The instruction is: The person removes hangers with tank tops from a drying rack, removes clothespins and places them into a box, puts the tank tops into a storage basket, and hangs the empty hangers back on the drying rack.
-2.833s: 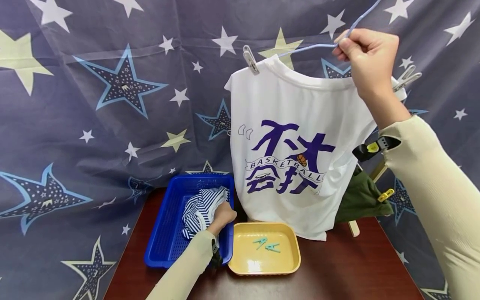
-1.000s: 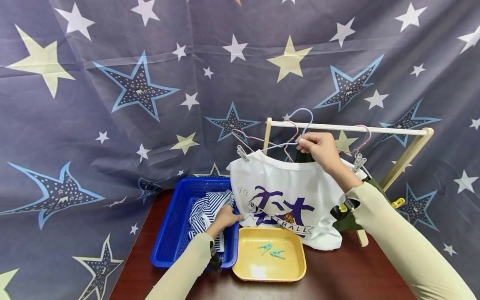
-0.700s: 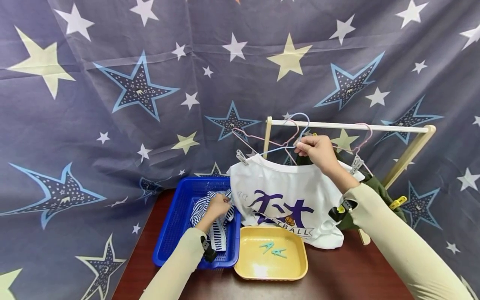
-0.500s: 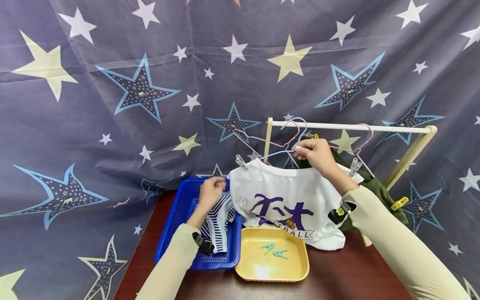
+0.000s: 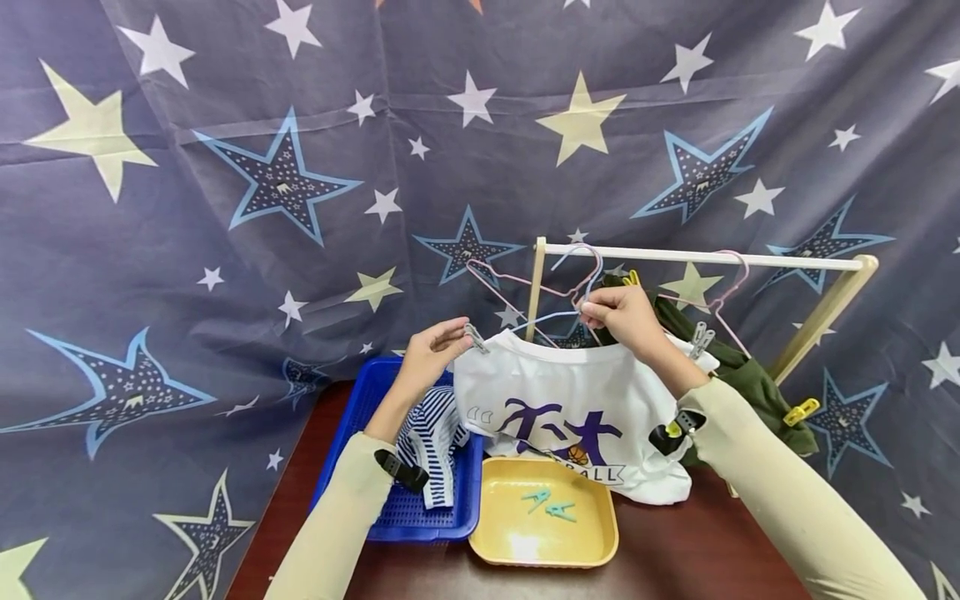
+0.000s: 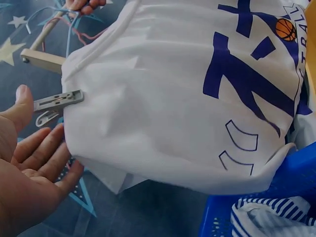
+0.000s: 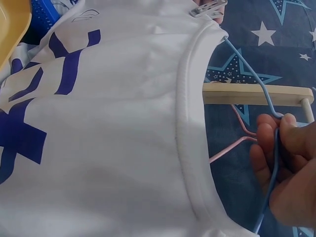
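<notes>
1 smooth white shirt [image 5: 562,375], thin blue hanger [image 7: 275,163] pinched in right hand [image 5: 628,315], left hand [image 5: 427,358] spread beside grey clip [image 6: 61,99]

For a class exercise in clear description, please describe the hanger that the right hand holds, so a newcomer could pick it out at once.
Find the clothes rack, right of centre in the head view. In front is a white shirt with purple lettering; just above its neckline, the right hand pinches the hanger. It is blue, unlike the pink hangers behind it.
</notes>
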`<state>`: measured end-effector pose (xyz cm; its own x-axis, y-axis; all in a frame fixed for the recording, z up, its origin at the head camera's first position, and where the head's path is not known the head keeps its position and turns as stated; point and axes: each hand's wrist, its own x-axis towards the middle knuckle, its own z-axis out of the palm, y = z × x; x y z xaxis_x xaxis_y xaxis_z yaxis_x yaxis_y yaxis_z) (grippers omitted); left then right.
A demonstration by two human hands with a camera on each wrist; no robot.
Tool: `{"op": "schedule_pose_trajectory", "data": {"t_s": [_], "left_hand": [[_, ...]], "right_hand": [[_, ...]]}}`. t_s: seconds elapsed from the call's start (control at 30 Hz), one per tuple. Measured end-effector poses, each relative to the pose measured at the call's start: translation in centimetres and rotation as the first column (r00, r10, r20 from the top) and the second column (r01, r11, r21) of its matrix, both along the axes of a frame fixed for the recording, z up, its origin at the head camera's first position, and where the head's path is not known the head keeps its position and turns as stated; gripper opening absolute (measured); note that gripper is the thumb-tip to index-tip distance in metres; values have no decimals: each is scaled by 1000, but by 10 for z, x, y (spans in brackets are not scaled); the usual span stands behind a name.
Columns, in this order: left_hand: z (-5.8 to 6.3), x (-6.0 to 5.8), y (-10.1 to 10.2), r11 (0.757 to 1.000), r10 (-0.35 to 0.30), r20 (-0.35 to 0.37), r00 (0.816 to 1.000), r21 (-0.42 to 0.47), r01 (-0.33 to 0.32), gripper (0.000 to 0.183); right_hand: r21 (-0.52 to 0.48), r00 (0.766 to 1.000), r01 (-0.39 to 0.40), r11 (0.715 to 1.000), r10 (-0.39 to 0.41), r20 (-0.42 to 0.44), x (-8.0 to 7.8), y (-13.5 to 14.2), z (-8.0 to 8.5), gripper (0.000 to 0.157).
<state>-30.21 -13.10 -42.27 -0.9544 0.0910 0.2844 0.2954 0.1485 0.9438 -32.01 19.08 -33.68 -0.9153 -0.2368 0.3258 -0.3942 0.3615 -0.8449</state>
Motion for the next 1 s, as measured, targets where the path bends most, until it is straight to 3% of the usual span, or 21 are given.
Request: {"op": "schedule_pose_trajectory", "data": {"t_s": [0.23, 0.57, 0.87, 1.0], "left_hand": [[-3, -4, 2, 993, -58, -28, 998, 105, 60, 38], [4, -6, 1, 989, -75, -21, 997, 124, 77, 35], [1, -5, 1, 998, -22, -5, 1000, 65, 22, 33], [5, -6, 1, 1000, -20, -49, 999, 21, 21, 28]], "right_hand": [[36, 1000, -1, 999, 0, 14, -2, -1, 0, 18], [46, 1000, -4, 999, 3, 29, -4, -4, 7, 20], [75, 1000, -5, 997, 3, 27, 0, -7, 1, 18], [82, 1000, 2, 997, -3, 12, 0, -7, 1, 18]]}}
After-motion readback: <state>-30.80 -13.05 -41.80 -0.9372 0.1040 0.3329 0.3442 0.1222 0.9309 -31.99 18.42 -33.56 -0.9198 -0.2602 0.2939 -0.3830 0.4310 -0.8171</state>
